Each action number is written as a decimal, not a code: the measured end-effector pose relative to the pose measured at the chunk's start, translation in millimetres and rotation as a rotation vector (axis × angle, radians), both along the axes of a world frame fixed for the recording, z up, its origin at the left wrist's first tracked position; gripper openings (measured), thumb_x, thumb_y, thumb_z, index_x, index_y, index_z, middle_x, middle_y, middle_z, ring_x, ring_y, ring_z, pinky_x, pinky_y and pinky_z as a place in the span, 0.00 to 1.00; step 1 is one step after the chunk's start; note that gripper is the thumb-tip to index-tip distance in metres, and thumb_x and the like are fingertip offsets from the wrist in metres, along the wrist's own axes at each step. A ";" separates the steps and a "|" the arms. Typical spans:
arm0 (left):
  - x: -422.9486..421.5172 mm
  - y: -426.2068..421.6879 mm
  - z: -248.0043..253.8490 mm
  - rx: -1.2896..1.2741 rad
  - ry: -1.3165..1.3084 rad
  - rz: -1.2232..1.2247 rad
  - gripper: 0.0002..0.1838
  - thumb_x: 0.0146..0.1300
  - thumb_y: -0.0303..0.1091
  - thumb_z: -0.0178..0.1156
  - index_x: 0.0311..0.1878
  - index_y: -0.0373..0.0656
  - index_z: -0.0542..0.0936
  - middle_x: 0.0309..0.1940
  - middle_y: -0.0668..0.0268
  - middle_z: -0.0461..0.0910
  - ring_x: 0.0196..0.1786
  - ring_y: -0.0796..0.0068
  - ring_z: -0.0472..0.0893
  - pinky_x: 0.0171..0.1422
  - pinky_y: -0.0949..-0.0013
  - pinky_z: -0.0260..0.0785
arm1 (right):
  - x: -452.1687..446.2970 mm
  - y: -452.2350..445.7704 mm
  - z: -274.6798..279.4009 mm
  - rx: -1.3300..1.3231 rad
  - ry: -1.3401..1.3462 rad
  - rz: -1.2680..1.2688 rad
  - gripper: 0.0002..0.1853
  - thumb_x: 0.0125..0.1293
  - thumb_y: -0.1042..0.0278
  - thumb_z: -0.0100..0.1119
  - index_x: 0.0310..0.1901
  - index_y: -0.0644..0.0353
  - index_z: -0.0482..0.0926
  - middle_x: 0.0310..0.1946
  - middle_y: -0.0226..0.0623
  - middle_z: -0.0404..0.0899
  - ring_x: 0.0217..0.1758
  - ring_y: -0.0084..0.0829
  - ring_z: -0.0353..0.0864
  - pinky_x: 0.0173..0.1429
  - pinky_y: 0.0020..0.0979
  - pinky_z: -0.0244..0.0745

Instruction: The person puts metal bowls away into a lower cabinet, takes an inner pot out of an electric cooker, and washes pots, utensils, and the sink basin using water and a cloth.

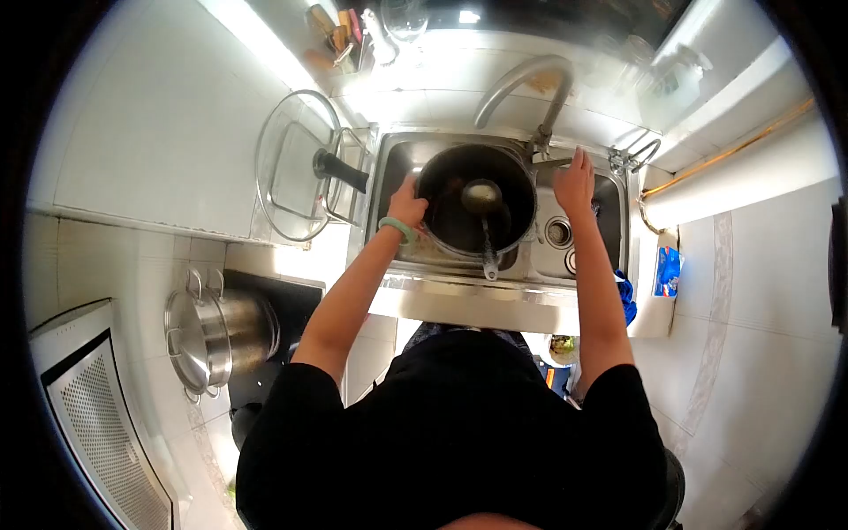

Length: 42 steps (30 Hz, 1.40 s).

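Note:
A dark, deep pot (pixel 442 168) sits in the larger, left basin of the steel sink. Inside it leans a ladle (pixel 481 198), bowl down in the pot and handle resting over the near rim. My left hand (pixel 408 208), with a pale green bangle at the wrist, grips the pot's left side; the pot hides some of its fingers. My right hand (pixel 575 184) is above the small right basin with fingers stretched out, beside the tap lever (pixel 551 163). Whether it touches the lever I cannot tell. The curved tap (pixel 559 97) rises behind the pot.
A glass lid with a black knob (pixel 331 168) stands in a wire rack left of the sink. Steel pots (pixel 216 331) are on the black hob at the left. A blue packet (pixel 668 270) lies right of the sink. Utensils (pixel 336 35) stand at the back left.

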<state>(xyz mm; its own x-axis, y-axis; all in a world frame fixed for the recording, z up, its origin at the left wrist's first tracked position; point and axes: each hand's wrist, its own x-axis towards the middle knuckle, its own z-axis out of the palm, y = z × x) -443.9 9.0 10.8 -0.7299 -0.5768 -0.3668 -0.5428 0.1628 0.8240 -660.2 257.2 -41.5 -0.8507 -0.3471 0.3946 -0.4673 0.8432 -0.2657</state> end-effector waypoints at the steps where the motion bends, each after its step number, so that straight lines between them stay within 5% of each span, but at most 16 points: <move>1: 1.3 -1.8 -5.1 -0.001 0.000 0.009 0.22 0.48 0.23 0.52 0.50 0.40 0.66 0.41 0.49 0.75 0.40 0.52 0.78 0.37 0.59 0.73 | -16.3 -1.9 -13.9 0.043 0.033 0.055 0.23 0.58 0.61 0.50 0.50 0.70 0.66 0.54 0.57 0.64 0.50 0.48 0.72 0.49 0.44 0.69; 3: 2.6 -2.9 -11.4 -0.099 0.011 -0.020 0.19 0.47 0.21 0.51 0.46 0.39 0.66 0.38 0.49 0.75 0.37 0.53 0.78 0.33 0.60 0.74 | -20.8 -7.6 -13.5 0.086 0.065 0.113 0.23 0.57 0.61 0.50 0.50 0.70 0.66 0.57 0.57 0.61 0.53 0.48 0.69 0.52 0.43 0.68; 5: 7.3 1.8 -3.4 -0.086 0.004 0.001 0.18 0.46 0.21 0.51 0.44 0.38 0.66 0.37 0.49 0.75 0.37 0.53 0.78 0.34 0.59 0.74 | -16.2 -12.6 -0.3 0.083 -0.487 0.055 0.23 0.54 0.64 0.51 0.50 0.70 0.66 0.52 0.61 0.65 0.57 0.51 0.64 0.58 0.44 0.62; 8: 14.2 -5.8 -25.4 -0.157 0.011 0.008 0.17 0.46 0.21 0.50 0.43 0.38 0.67 0.35 0.49 0.76 0.38 0.52 0.78 0.34 0.59 0.74 | -7.6 -18.9 21.8 0.289 -0.697 0.067 0.25 0.55 0.59 0.53 0.49 0.71 0.67 0.52 0.62 0.64 0.58 0.52 0.64 0.58 0.43 0.62; 9: 16.4 -8.7 -35.2 -0.241 0.024 -0.005 0.17 0.45 0.21 0.50 0.42 0.38 0.67 0.35 0.49 0.75 0.38 0.51 0.78 0.34 0.59 0.74 | 0.1 -17.4 20.7 0.293 -0.696 0.067 0.25 0.55 0.59 0.53 0.49 0.71 0.67 0.52 0.62 0.64 0.58 0.52 0.64 0.58 0.43 0.62; 11: 17.9 2.8 -4.8 -0.170 -0.008 0.048 0.17 0.45 0.21 0.50 0.42 0.37 0.67 0.36 0.48 0.76 0.39 0.50 0.78 0.35 0.59 0.73 | 21.9 -12.4 16.3 0.232 -0.121 0.059 0.30 0.55 0.49 0.54 0.47 0.72 0.69 0.46 0.62 0.69 0.50 0.53 0.71 0.52 0.44 0.68; 13: 19.5 1.5 3.1 -0.100 -0.042 0.108 0.17 0.45 0.21 0.50 0.43 0.37 0.67 0.37 0.48 0.76 0.40 0.50 0.78 0.36 0.58 0.73 | 42.5 -21.3 12.1 0.177 -0.294 0.033 0.38 0.53 0.41 0.54 0.50 0.74 0.66 0.43 0.62 0.72 0.46 0.55 0.74 0.50 0.44 0.69; 15: 21.1 -5.8 -6.7 -0.081 -0.077 0.128 0.19 0.45 0.17 0.46 0.45 0.34 0.66 0.35 0.39 0.74 0.32 0.45 0.79 0.22 0.56 0.78 | 95.7 -35.1 74.5 0.273 -0.952 0.234 0.42 0.58 0.42 0.50 0.53 0.82 0.58 0.40 0.63 0.73 0.46 0.54 0.74 0.50 0.42 0.70; 16: 22.9 -5.2 0.2 -0.081 -0.078 0.129 0.19 0.45 0.17 0.46 0.45 0.34 0.66 0.35 0.39 0.74 0.32 0.45 0.79 0.22 0.56 0.78 | 126.3 -38.8 84.5 0.214 -0.962 0.303 0.41 0.58 0.43 0.51 0.51 0.83 0.59 0.40 0.64 0.73 0.46 0.54 0.74 0.49 0.43 0.69; 20: 25.5 -6.8 17.0 -0.152 -0.052 0.124 0.16 0.45 0.16 0.44 0.42 0.31 0.66 0.35 0.39 0.74 0.28 0.45 0.79 0.21 0.55 0.77 | 180.3 -50.5 43.3 -0.017 -0.817 0.419 0.30 0.61 0.49 0.51 0.43 0.78 0.69 0.34 0.59 0.76 0.41 0.54 0.75 0.45 0.44 0.71; 24: 24.1 -44.2 -42.7 -0.247 -0.053 0.046 0.16 0.46 0.16 0.44 0.42 0.30 0.66 0.35 0.41 0.73 0.24 0.44 0.78 0.20 0.55 0.77 | 174.1 -59.1 46.5 0.262 -0.735 0.513 0.18 0.62 0.58 0.51 0.30 0.70 0.74 0.28 0.50 0.77 0.34 0.50 0.76 0.40 0.43 0.72; 25: 23.4 -39.1 -24.3 -0.250 -0.050 0.041 0.16 0.46 0.16 0.44 0.42 0.30 0.66 0.35 0.41 0.73 0.24 0.44 0.78 0.20 0.55 0.77 | 170.1 -55.9 54.2 0.307 -0.662 0.581 0.16 0.62 0.61 0.51 0.26 0.68 0.74 0.27 0.48 0.77 0.33 0.48 0.76 0.38 0.42 0.72; 27: 23.7 -28.7 8.1 0.084 -0.119 0.188 0.18 0.44 0.19 0.50 0.43 0.34 0.69 0.32 0.46 0.76 0.25 0.51 0.80 0.22 0.57 0.77 | 159.9 -49.1 65.4 0.257 -0.622 0.587 0.17 0.60 0.60 0.52 0.25 0.69 0.75 0.27 0.49 0.76 0.33 0.48 0.76 0.38 0.42 0.72; 31: 26.6 -32.0 -1.5 0.016 -0.110 0.146 0.18 0.45 0.18 0.50 0.44 0.33 0.68 0.31 0.47 0.75 0.22 0.52 0.79 0.21 0.56 0.77 | 136.6 -42.3 91.7 0.233 -0.618 0.604 0.16 0.57 0.61 0.56 0.25 0.69 0.75 0.26 0.50 0.76 0.34 0.49 0.76 0.38 0.42 0.72; 37: 24.9 -32.0 -13.7 0.249 -0.090 0.242 0.21 0.46 0.16 0.48 0.47 0.34 0.64 0.28 0.45 0.73 0.17 0.54 0.77 0.21 0.55 0.78 | 131.9 -48.7 152.1 0.314 -0.443 0.540 0.09 0.53 0.67 0.56 0.23 0.65 0.77 0.27 0.50 0.77 0.33 0.49 0.78 0.38 0.42 0.72; 42: 24.2 -37.8 -28.9 0.333 -0.078 0.197 0.17 0.44 0.15 0.48 0.40 0.35 0.62 0.20 0.52 0.69 0.14 0.56 0.75 0.19 0.53 0.77 | 116.5 -52.3 162.8 0.347 -0.356 0.458 0.06 0.52 0.72 0.53 0.24 0.64 0.77 0.26 0.50 0.78 0.34 0.48 0.78 0.39 0.42 0.73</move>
<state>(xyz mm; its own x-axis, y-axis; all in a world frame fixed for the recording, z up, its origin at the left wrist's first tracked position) -419.7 -28.9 -18.1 -0.5797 -0.5435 -0.6071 -0.5997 -0.2199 0.7694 -543.7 204.9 121.2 -0.6453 -0.7596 -0.0817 -0.7318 0.6453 -0.2194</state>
